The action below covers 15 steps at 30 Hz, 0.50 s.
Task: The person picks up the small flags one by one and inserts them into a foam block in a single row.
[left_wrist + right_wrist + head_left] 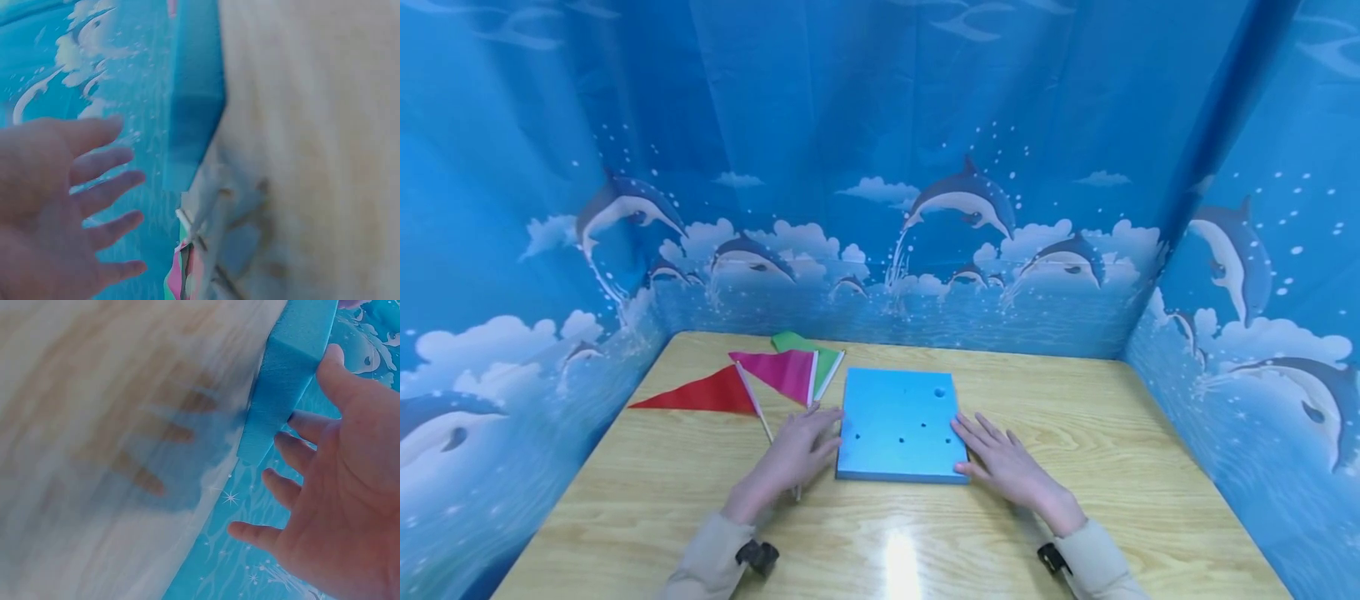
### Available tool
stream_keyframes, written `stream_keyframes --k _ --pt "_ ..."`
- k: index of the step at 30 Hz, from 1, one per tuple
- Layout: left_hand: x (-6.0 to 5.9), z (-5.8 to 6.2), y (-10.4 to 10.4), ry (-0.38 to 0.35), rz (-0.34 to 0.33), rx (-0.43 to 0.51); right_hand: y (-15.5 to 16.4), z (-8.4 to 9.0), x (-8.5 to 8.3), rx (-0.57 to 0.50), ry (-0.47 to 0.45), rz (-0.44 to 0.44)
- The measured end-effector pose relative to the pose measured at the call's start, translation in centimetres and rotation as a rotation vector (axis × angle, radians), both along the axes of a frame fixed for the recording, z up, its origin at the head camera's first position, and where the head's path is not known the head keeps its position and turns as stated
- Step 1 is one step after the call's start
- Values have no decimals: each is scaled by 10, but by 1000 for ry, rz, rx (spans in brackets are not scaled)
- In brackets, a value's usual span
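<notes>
A square blue foam board (886, 404) with several small holes lies flat on the table. My left hand (799, 450) is spread beside the board's left edge, fingertips close to it; in the left wrist view its fingers are straight and apart. On the other side, my right hand (1006, 468) has its fingertips right at the board's right edge, the thumb near the front corner. The right wrist view shows those fingers (297, 450) loosely extended along the board's side. A red pennant flag (715, 392) lies to the left, its white stick running partly under my left hand and forearm.
Behind the red flag lie a magenta pennant (782, 371) and a green one (826, 367), overlapping each other. The wooden table (1112, 433) reaches back to a blue curtain (880, 100) printed with dolphins, which also closes off both sides.
</notes>
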<state>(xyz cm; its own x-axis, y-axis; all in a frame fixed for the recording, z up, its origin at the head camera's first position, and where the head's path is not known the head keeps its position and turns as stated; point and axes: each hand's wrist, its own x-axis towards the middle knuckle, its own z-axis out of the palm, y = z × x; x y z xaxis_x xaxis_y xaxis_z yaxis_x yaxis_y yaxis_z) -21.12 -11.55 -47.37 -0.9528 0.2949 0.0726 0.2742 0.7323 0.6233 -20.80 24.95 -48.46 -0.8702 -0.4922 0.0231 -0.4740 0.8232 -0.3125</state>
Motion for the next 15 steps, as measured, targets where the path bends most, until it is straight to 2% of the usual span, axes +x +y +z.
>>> stream_keyframes --k 4,7,10,12,15 --pt "-12 11 -7 -39 192 125 0 1 0 -3 -6 -3" --pt "-22 13 -14 -50 323 204 0 2 0 -4 -11 -8" --pt "-27 12 -20 -73 380 264 0 2 1 -10 -21 -10" --pt "-27 10 -23 -126 401 294 0 2 1 -16 -27 -8" --pt "-26 6 -25 -196 413 289 -1 3 1 -24 -33 -1"
